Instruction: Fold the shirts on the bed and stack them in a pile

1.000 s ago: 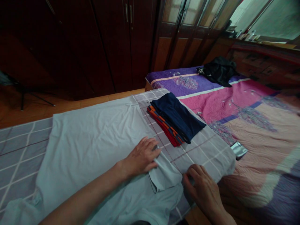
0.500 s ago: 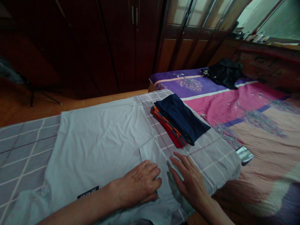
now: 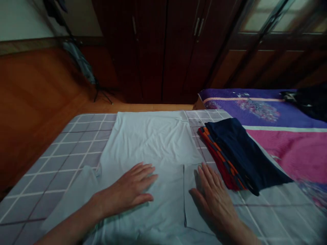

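A pale T-shirt [image 3: 155, 136] is spread out in front of me, with its right sleeve [image 3: 195, 217] folded inward over the body. Its left sleeve [image 3: 74, 200] still sticks out to the side. My left hand [image 3: 135, 187] rests on the shirt's middle, palm down and fingers stretched. At the folded sleeve, my right hand [image 3: 214, 194] lies with its fingers extended, holding nothing. Beside the shirt on the right is a stack of folded clothes: a navy garment [image 3: 245, 149] on top of orange-striped and red ones [image 3: 219, 160].
The shirt lies on a grey checked cloth [image 3: 58, 160]. A bed with a purple and pink cover [image 3: 270, 139] adjoins at the right, with a dark garment [image 3: 311, 102] on it. Dark wardrobes [image 3: 163, 51] stand behind. A thin-legged stand [image 3: 97, 92] is at the back left.
My view has turned left. My left hand has moved off the right sleeve and spread flat on the shirt's middle. The sleeve now lies flatter, and my right hand has come onto it.
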### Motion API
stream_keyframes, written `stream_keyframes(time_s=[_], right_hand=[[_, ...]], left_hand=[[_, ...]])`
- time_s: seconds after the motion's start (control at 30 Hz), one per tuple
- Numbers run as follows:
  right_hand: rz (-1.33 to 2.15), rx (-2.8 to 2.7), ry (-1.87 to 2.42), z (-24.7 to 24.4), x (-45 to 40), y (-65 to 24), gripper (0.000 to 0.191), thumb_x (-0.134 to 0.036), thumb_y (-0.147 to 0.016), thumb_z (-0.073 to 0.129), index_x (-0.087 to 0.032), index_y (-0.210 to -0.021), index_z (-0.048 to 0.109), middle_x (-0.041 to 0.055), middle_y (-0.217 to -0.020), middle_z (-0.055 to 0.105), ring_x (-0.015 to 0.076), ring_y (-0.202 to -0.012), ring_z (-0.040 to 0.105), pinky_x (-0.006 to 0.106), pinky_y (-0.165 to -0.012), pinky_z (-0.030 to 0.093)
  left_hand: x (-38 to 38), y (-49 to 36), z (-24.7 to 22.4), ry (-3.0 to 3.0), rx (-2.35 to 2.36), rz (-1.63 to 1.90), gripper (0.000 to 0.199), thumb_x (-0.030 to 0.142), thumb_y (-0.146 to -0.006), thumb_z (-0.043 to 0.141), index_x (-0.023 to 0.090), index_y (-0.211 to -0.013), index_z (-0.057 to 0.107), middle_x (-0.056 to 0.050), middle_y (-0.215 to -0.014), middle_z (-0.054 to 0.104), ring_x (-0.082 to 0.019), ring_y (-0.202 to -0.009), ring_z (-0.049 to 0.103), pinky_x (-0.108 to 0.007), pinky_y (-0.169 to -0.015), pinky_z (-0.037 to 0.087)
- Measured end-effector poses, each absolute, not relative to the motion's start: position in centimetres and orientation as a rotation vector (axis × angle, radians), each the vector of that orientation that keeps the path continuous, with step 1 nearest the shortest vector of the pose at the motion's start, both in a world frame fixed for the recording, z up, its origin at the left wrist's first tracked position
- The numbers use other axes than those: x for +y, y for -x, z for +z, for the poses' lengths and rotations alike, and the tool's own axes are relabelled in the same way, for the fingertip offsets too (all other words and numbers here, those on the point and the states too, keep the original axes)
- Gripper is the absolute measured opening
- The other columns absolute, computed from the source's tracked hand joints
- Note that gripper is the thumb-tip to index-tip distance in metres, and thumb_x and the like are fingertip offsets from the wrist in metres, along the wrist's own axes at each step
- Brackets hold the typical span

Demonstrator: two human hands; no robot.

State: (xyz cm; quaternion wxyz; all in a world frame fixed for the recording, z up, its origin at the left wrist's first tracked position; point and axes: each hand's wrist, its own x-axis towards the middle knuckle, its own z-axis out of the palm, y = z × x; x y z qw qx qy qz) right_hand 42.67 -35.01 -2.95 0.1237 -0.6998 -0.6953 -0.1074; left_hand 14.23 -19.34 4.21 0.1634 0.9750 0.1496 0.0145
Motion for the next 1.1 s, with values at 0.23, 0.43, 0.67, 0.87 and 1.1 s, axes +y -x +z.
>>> stream_keyframes(time_s=[0.23,0.43,0.67,0.87,1.1], right_hand=[[-0.411,-2.190,1.799,-3.0,-33.9,-42.2,0.075,-0.053,-0.089,0.041,-0.008,-0.147,0.021,0.0225,-0.146,0.030,0.0401,-0.133,0.030,0.059,-0.096,0.039],[-0.403,-2.367,1.436,-1.4,-31.3,-40.5,0.069,-0.047,-0.089,0.042,-0.013,-0.147,0.024,0.0196,-0.146,0.032,0.0391,-0.128,0.039,0.054,-0.090,0.044],[-0.333,-2.524,1.106,-2.9,-28.8,-36.5,0.064,-0.046,-0.083,0.053,-0.014,-0.138,0.041,0.0172,-0.141,0.042,0.0350,-0.128,0.041,0.046,-0.089,0.048],[-0.277,-2.521,1.047,-3.3,-28.2,-37.6,0.058,-0.049,-0.083,0.055,-0.017,-0.131,0.048,0.0149,-0.137,0.048,0.0315,-0.124,0.046,0.041,-0.089,0.050],[-0.283,-2.519,1.015,-3.2,-28.1,-37.9,0.053,-0.046,-0.083,0.056,-0.014,-0.126,0.053,0.0176,-0.135,0.049,0.0337,-0.122,0.048,0.042,-0.086,0.051]], left_hand=[[-17.3,-0.2,2.3,-2.461,1.580,0.244,0.047,0.047,-0.088,0.045,0.021,-0.126,0.053,-0.009,-0.130,0.056,-0.026,-0.121,0.050,-0.039,-0.105,0.036],[-20.5,6.5,0.0,-2.122,2.144,0.093,0.049,0.046,-0.086,0.041,0.013,-0.120,0.054,-0.016,-0.122,0.058,-0.030,-0.115,0.052,-0.040,-0.099,0.038],[-20.8,4.6,0.4,-2.039,2.154,0.208,0.026,0.043,-0.079,0.050,0.020,-0.086,0.059,-0.007,-0.089,0.061,-0.025,-0.092,0.056,-0.034,-0.085,0.043],[-21.8,5.0,1.1,-1.836,2.227,0.297,0.019,0.037,-0.080,0.039,0.022,-0.071,0.047,0.001,-0.067,0.056,-0.018,-0.067,0.055,-0.026,-0.064,0.040],[-23.5,5.6,1.1,-1.783,2.227,0.161,0.024,0.043,-0.076,0.045,0.021,-0.066,0.045,0.002,-0.063,0.054,-0.018,-0.064,0.053,-0.026,-0.060,0.035]])
